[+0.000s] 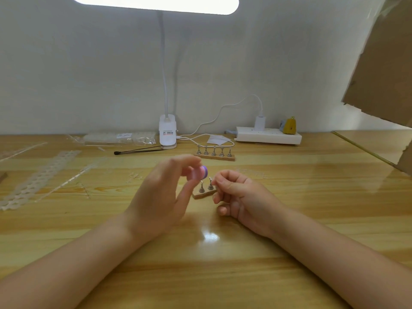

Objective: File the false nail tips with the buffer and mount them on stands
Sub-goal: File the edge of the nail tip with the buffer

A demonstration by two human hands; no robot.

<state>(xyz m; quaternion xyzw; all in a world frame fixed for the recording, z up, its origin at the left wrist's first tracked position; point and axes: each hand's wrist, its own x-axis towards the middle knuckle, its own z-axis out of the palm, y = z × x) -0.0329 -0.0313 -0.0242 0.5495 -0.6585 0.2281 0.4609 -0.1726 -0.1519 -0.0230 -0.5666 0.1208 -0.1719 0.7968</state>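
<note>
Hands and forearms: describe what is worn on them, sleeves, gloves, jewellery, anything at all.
Both forearms are bare as far as the frame's lower edge; no sleeve shows. The left hand and right hand wear no gloves. No ring, watch, bracelet or marking is visible on either. The left hand's fingers are motion-blurred, so fine detail there cannot be told.

Left hand [160, 192] raised at centre frame, fingers extended upward, fingertips pinching a small object. Right hand [236, 197] just right of centre, fingers curled inward. Both forearms entering from the lower corners.

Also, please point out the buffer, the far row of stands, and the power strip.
buffer [203, 172], head view, on its purple end.
far row of stands [214, 151], head view, on the middle stand.
power strip [268, 134], head view, on its white top.
</note>
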